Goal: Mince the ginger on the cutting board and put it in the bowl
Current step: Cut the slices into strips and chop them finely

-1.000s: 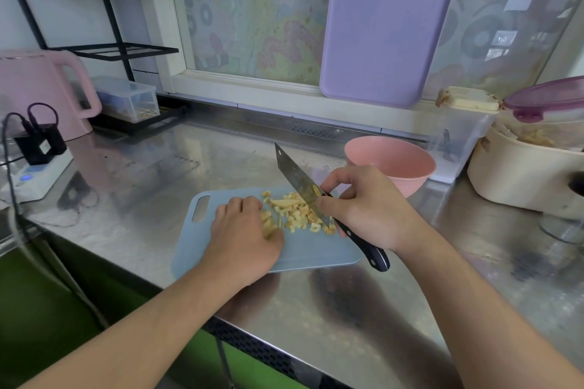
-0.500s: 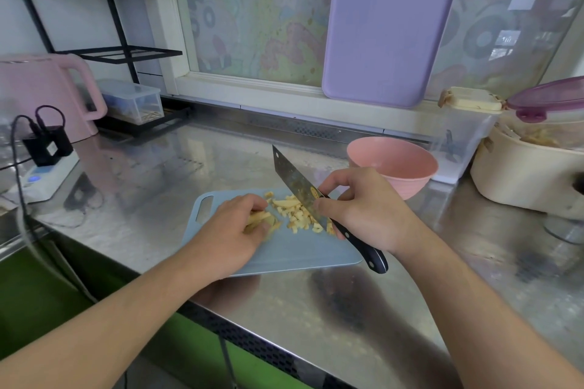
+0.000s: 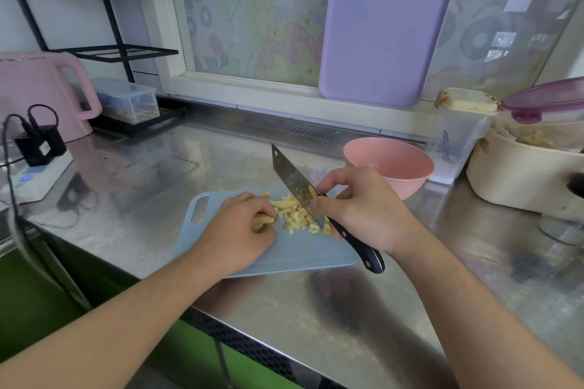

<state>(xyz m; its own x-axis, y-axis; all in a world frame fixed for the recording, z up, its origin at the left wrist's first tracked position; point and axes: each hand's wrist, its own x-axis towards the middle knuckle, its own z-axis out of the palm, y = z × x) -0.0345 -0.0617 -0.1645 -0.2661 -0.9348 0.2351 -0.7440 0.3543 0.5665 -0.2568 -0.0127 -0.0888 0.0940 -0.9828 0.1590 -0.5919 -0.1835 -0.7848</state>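
Ginger [image 3: 297, 215]: chopped pieces lay mid cutting board [image 3: 284, 256].
Left hand [image 3: 240, 227]: fingers curled round several strips.
Right hand [image 3: 360, 211]: gripped knife [image 3: 294, 180], blade on pile.
Bowl [image 3: 392, 161]: far right of board.

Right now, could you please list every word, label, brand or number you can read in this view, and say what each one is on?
No text is legible in this view.
knife: a small round gold mark on the blade near the handle, too small to read.
window film: cartoon drawings only, no readable words.
power strip: a blue light, no readable label.
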